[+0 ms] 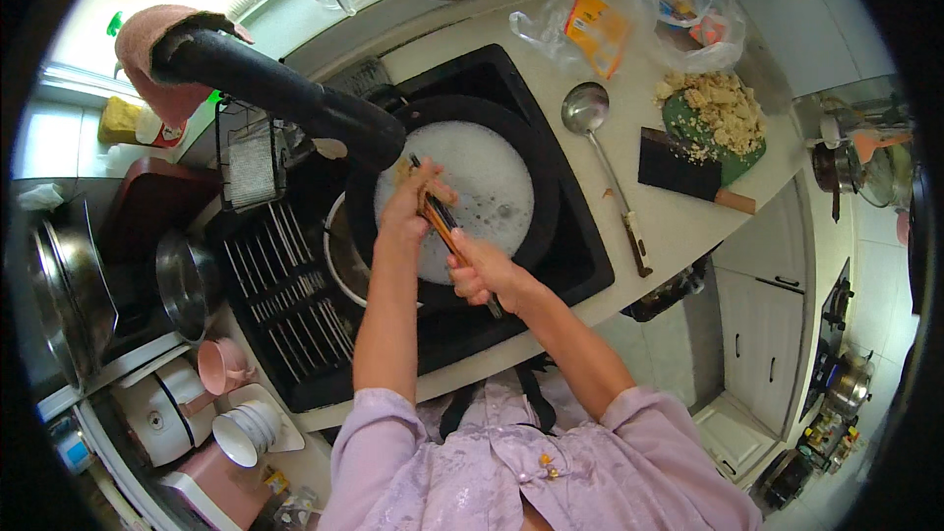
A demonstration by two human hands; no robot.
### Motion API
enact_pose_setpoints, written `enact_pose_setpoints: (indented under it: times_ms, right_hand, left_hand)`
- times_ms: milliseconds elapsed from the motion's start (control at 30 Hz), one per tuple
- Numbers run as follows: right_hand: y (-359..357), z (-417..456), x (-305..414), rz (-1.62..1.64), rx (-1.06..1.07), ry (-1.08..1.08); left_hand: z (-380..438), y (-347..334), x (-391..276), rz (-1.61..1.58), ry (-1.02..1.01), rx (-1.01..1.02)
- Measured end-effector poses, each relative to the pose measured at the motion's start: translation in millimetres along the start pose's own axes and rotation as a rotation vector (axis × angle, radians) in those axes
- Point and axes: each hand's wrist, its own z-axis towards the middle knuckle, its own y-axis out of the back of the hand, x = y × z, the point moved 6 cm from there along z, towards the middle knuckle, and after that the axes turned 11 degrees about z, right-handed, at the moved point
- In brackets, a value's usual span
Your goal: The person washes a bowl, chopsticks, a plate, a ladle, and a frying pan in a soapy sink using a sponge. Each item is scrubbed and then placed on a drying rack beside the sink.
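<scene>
A bundle of chopsticks (441,227), dark and light brown, slants over a black wok (544,184) of foamy water (487,169). My right hand (483,269) grips the lower end of the bundle, near the wok's near rim. Around the upper part closes my left hand (413,206), with a yellowish piece, perhaps a scrubbing cloth, partly showing among its fingers. The wok sits in a black sink (571,265), partly over a light-rimmed pot or basin (335,265). Over the wok's upper left hangs a thick black tube (295,99), with a pinkish cloth (158,51) on its far end.
On the counter at right lie a metal ladle (588,109) and a dark-bladed cleaver (678,166), its blade against a green board (682,118) heaped with pale crumbly food (723,110). Plastic bags (697,37) stand behind. Left are a metal drying rack (295,273) and stacked bowls (247,434).
</scene>
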Motion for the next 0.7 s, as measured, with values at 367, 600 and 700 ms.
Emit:
enact_pose_setpoints:
  times_ms: [367, 600, 700]
  right_hand:
    - [45, 20, 36, -0.736, -0.356, 0.674]
    - [-1, 2, 26, -1.314, -0.572, 0.653]
    - [-7, -14, 37, -1.33, -0.503, 0.644]
  left_hand:
    - [-23, 27, 7, 0.306, -0.147, -0.121]
    - [-38, -24, 41, 0.235, 0.007, -0.019]
    - [-10, -10, 33, 0.116, 0.034, -0.041]
